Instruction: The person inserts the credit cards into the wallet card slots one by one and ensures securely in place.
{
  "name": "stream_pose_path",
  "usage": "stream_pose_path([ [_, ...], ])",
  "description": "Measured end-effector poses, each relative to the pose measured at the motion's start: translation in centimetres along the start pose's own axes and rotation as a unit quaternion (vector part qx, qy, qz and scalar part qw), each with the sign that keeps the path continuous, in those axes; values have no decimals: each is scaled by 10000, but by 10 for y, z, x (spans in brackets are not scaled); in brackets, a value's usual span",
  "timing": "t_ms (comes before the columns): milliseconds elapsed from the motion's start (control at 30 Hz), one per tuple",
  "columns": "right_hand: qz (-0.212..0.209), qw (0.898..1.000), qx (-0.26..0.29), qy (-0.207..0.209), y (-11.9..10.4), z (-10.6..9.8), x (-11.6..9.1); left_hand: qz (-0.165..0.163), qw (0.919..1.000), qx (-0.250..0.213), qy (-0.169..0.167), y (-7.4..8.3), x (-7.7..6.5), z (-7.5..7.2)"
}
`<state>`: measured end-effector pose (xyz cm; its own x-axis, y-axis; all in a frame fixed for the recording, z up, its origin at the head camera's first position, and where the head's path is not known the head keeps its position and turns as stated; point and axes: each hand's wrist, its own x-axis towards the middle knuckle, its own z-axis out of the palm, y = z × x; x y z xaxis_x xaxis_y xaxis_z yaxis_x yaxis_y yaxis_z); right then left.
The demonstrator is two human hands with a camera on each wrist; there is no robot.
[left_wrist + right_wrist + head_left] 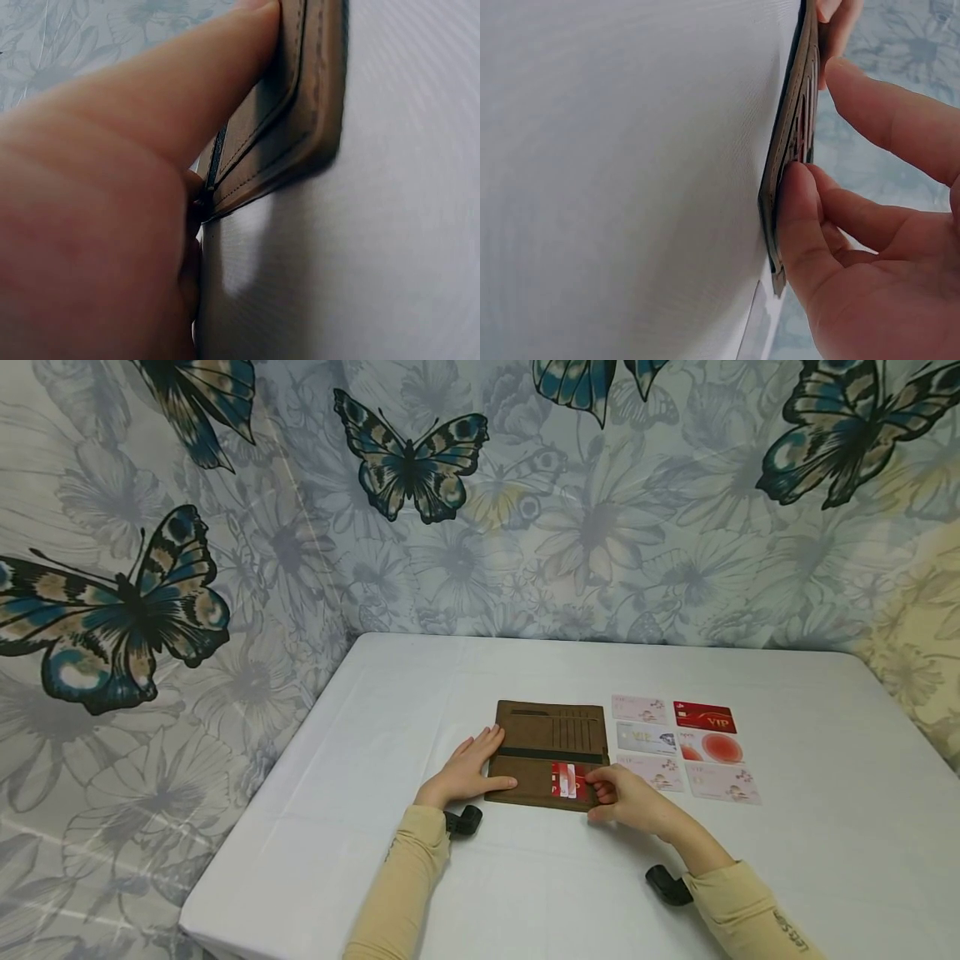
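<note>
A brown wallet (551, 743) lies unfolded on the table, with slots in its far half and a dark band across the middle. Red cards (567, 781) with white strips show in the slots of its near half. My left hand (468, 768) rests on the wallet's left edge, its thumb on the near half. At the right edge, bent fingertips of my right hand (630, 797) touch the wallet beside the red cards. The thumb (877, 109) stands apart from them. Whether a card sits between those fingers is hidden.
Right of the wallet, several cards lie in two columns on the white table (420, 693). Among them are a red VIP card (705, 717), a card with red circles (712, 747) and a grey card (646, 738). Behind the table hangs butterfly-printed cloth (600, 560).
</note>
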<state>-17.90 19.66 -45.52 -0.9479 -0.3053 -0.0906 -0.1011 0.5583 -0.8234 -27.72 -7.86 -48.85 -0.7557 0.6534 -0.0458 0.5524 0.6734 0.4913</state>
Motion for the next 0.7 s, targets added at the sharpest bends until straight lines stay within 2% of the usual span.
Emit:
stream_pose_path([
  [700,-131,9999,-52,6,2,-1,-5,-1,10000,-23,7,0,0,0],
])
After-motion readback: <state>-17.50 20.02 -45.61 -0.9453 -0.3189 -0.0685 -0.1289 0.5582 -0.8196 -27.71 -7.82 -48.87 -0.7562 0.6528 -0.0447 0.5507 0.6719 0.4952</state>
